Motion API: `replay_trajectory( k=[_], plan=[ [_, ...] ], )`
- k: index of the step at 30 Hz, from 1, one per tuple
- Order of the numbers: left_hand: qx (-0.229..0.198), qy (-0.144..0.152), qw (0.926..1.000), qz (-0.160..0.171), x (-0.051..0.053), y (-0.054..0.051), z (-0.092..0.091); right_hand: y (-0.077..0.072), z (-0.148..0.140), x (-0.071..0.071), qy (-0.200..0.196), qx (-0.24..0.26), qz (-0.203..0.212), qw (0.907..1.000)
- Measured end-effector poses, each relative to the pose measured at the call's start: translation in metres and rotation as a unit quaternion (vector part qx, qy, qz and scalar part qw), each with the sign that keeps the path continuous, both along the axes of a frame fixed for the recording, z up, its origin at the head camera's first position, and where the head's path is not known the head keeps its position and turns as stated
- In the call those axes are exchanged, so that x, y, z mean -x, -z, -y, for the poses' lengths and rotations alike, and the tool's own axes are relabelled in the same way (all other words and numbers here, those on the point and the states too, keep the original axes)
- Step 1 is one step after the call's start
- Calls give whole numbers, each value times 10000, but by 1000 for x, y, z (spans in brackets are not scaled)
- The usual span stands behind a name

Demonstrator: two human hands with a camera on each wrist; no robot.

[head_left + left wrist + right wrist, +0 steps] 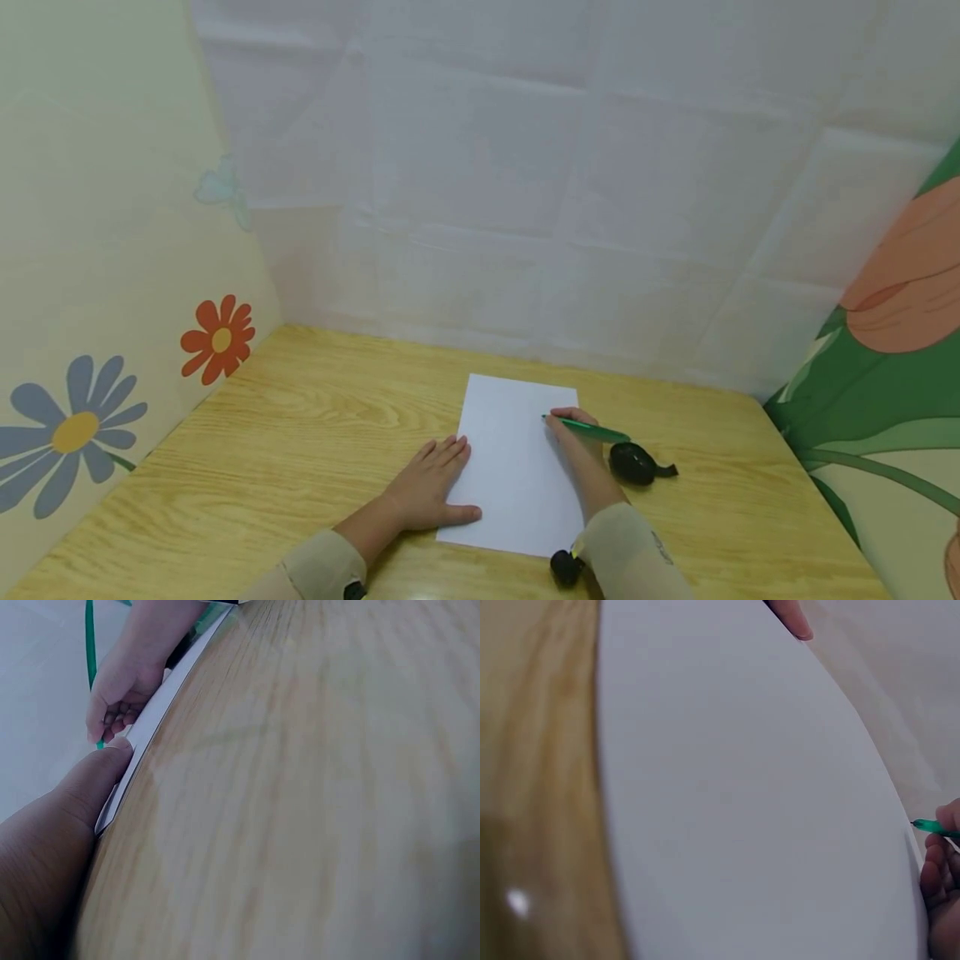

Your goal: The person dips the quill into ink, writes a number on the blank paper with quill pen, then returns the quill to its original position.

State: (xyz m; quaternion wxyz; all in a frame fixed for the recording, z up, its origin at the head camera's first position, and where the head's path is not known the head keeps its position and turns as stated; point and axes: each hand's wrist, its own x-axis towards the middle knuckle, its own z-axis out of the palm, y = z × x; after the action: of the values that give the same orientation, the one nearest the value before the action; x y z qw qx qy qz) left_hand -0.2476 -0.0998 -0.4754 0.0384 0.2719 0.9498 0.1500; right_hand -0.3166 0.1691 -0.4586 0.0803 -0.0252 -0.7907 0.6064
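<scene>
A blank white sheet of paper lies lengthwise on the wooden table. My left hand rests flat on its left edge, fingers and thumb spread; the left wrist view shows the thumb along the paper's near side. Over the upper right part of the sheet, my right hand pinches a slim green pen between thumb and fingers. The pen's dark tip points left, close to the paper; whether it touches cannot be told. Both the tip and curled fingers show in the right wrist view.
Just right of my right hand sits a shiny black oval object with a short tail. A small black round piece is by my right cuff. White cloth hangs behind the table, with flower-printed panels at both sides.
</scene>
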Motion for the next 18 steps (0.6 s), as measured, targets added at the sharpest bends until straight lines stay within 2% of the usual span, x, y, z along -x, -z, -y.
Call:
replay_trajectory(
  k=[2, 3, 5, 6, 11, 18],
  plan=[
    [4, 1, 10000, -2, 0, 0, 0, 11, 8, 7, 563, -88, -100, 9983],
    [8, -3, 10000, 1, 0, 0, 0, 11, 10, 7, 645, -101, -60, 9978],
    [-6, 1, 10000, -8, 0, 0, 0, 13, 9, 9, 673, -105, -84, 9976],
    [-2, 4, 10000, -8, 0, 0, 0, 13, 8, 8, 539, -113, -44, 9985],
    [-5, 18, 10000, -27, 0, 1, 1, 9, 6, 7, 414, -165, 107, 9989],
    [-17, 31, 10000, -49, 0, 1, 0, 8, 8, 5, 408, -265, 84, 9988]
  ],
)
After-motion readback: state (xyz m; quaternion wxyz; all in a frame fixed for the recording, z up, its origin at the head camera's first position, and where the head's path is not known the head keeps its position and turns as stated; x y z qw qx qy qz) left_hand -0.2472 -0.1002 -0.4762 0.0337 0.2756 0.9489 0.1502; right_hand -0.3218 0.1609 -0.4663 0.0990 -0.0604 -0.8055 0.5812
